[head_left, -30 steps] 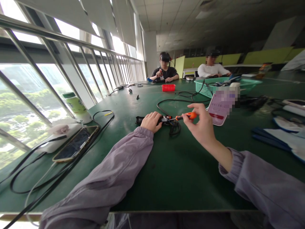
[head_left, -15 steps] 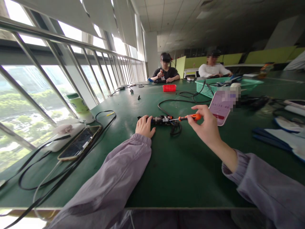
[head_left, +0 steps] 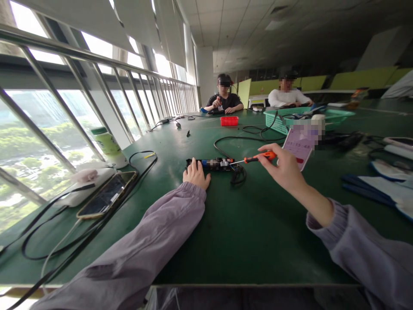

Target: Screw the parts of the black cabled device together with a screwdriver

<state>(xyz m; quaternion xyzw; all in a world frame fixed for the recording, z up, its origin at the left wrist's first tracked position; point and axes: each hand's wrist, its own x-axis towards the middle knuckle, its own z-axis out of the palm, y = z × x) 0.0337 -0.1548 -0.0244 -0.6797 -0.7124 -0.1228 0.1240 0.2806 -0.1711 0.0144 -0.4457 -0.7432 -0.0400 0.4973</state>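
Observation:
On the green table in front of me lies a black corded power tool (head_left: 213,164), its inner parts partly exposed, with a blue section near the middle. My left hand (head_left: 195,175) rests over its left end, fingers bent across it and holding it down. Between the thumb and fingers of my right hand (head_left: 285,165) is a screwdriver (head_left: 263,157) with an orange and black handle. Its thin shaft points left, and the tip is at the tool's right end; whether it sits in a screw is too small to tell. A black cord (head_left: 238,175) loops beside that end.
A propped phone (head_left: 298,148) shows a timer behind my right hand. Farther back are a green basket (head_left: 277,122) and a red tray (head_left: 229,121). Left stand a bottle (head_left: 109,148), a phone (head_left: 108,196) and cables. Gloves (head_left: 371,189) lie right. Two people sit opposite.
My right hand and the screwdriver handle have shifted slightly right, the tip staying by the tool. My left fingers have moved a little left, uncovering more of the blue section.

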